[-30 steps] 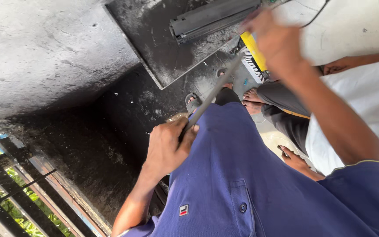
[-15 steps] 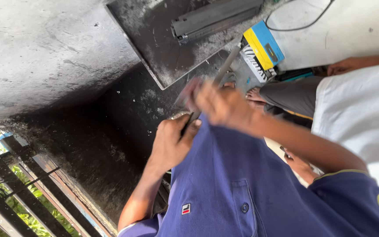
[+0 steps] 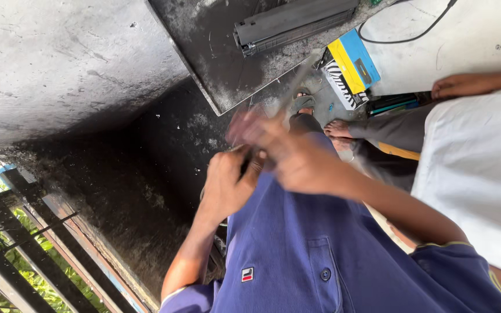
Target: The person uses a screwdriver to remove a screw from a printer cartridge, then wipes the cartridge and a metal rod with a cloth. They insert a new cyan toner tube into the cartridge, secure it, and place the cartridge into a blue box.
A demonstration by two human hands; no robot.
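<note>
thin grey metal rod (image 3: 288,95), motion-blurred, tilted, lower end in the left hand (image 3: 227,188)

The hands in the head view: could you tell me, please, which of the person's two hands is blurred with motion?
The right hand, crossing in front of the blue polo shirt, is smeared with motion blur. The left hand is sharp, closed around a thin rod's lower end.

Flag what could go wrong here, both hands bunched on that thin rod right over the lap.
1. The right hand is motion-blurred beside the left hand, which grips the thin rod; a slip could strike the fingers.
2. The rod's far end points toward another person's bare foot; it might jab it.
3. Black powder coats the dark board under the long black cartridge; it could smear hands and the blue shirt.
</note>
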